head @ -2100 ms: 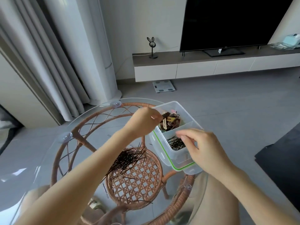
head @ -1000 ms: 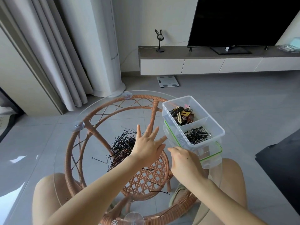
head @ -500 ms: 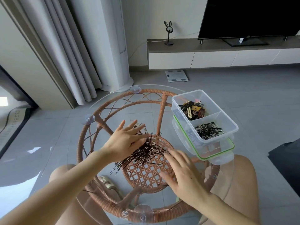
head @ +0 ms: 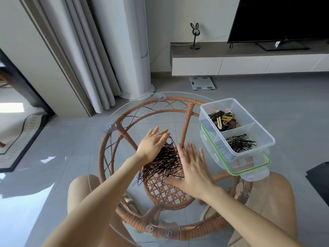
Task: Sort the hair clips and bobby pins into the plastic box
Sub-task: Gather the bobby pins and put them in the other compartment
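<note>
A heap of black bobby pins (head: 162, 163) lies on the round glass table top (head: 99, 157). My left hand (head: 153, 144) lies flat on the heap's left side, fingers straight. My right hand (head: 193, 168) lies flat on the heap's right side, fingers spread. The clear plastic box (head: 263, 138) stands at the table's right edge on its green-rimmed lid (head: 249, 171). Its far compartment holds coloured hair clips (head: 223, 119). Its near compartment holds bobby pins (head: 240, 144).
The glass top rests on a rattan frame (head: 185, 122) with suction cups. My bare knees show under the glass. Beyond are a white TV cabinet (head: 231, 63), a scale on the floor (head: 202, 83), curtains (head: 85, 56) and a rug (head: 19, 136) at left.
My left hand left the box and came down on the pin heap. My right hand let go of the box and moved left to the heap. Both hands now press the pins together.
</note>
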A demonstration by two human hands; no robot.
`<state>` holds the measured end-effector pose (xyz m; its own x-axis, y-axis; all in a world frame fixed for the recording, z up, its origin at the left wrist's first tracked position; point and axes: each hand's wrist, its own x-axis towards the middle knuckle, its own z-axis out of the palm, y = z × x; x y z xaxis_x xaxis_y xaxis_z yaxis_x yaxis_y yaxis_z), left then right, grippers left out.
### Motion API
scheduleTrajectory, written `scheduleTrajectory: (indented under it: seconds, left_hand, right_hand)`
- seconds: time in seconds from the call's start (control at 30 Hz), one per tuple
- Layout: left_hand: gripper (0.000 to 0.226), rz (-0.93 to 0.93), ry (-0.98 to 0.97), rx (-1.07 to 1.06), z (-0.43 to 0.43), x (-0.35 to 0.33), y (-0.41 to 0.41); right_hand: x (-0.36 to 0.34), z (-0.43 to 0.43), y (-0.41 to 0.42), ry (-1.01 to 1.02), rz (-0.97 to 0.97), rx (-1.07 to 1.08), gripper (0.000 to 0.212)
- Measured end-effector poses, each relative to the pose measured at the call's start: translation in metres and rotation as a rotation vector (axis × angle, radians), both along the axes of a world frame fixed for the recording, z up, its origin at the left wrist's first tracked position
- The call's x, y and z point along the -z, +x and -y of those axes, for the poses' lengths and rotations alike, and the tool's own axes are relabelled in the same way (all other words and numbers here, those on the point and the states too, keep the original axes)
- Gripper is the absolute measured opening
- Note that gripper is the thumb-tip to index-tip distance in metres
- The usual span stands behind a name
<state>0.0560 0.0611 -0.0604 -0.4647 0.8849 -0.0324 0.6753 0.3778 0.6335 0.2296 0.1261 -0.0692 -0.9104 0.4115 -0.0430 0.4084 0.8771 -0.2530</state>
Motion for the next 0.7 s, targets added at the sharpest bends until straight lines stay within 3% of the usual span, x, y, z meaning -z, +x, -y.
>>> scheduleTrajectory:
  seconds: [0.2, 0.3, 0.33, 0.4, 0.5, 0.6, 0.7]
  left_hand:
    - [0.05, 0.572, 0.208, -0.256, 0.017, -0.01, 0.02]
    - [0.047, 0.649, 0.281, -0.249, 0.033, -0.025, 0.018]
    - [0.046, 0.598, 0.254, -0.264, 0.039, -0.03, 0.016]
    - [0.059, 0.274, 0.093, -0.307, 0.059, -0.038, 0.011]
    - [0.107, -0.163, -0.301, -0.206, 0.095, -0.048, 0.025]
    - [0.134, -0.323, -0.524, -0.073, 0.111, -0.042, 0.055]
    - [0.126, -0.39, -0.494, -0.08, 0.104, -0.032, 0.066]
  right_hand:
    - [-0.005, 0.009, -0.042, -0.222, -0.159, -0.066, 0.113]
    - [-0.02, 0.017, -0.036, -0.394, -0.237, -0.066, 0.106]
    - [-0.024, 0.016, -0.03, -0.397, -0.247, -0.056, 0.106]
    - [-0.026, 0.01, -0.014, -0.322, -0.218, -0.054, 0.11]
    - [-0.022, -0.004, 0.009, -0.154, -0.064, -0.096, 0.118]
    - [-0.025, -0.011, 0.014, -0.095, 0.07, -0.116, 0.121]
    - [-0.031, -0.011, -0.002, -0.08, 0.02, -0.136, 0.111]
